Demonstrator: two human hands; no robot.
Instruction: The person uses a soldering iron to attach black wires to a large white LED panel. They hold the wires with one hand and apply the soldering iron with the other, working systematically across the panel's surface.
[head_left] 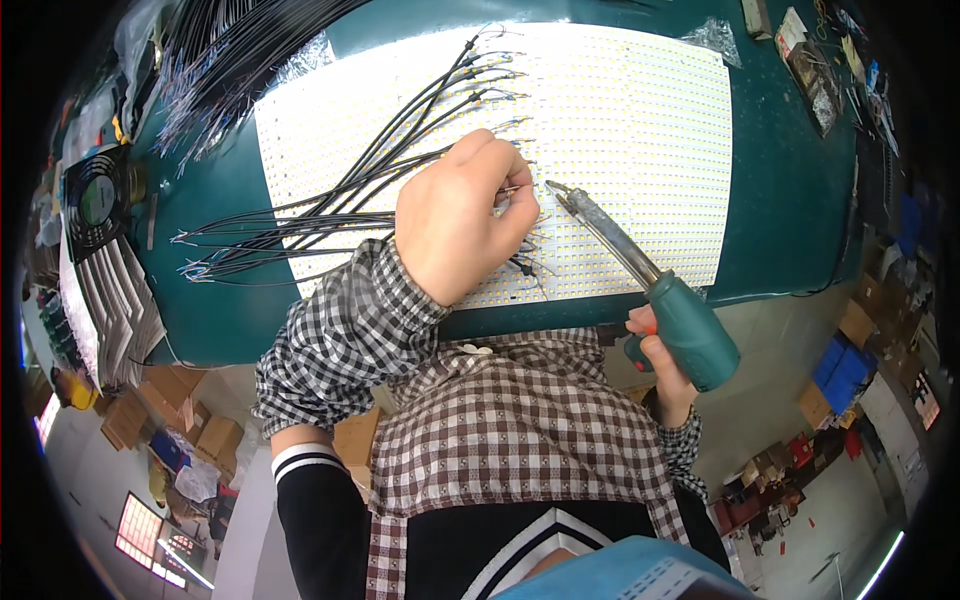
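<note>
My left hand (462,225) pinches one thin cable (507,190) above a white sheet (650,140); my right hand (668,372) grips one green soldering gun (692,335); one black fan (97,200) at left.

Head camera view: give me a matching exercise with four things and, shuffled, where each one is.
1. green-handled metal soldering iron
2. white rectangular LED panel
3. square black cooling fan
4. thin black cables

A. at the green table's left side
B. lying across the panel
C. gripped by the right hand
D. flat on the table, under the cables

Pairs: 1-C, 2-D, 3-A, 4-B
</note>
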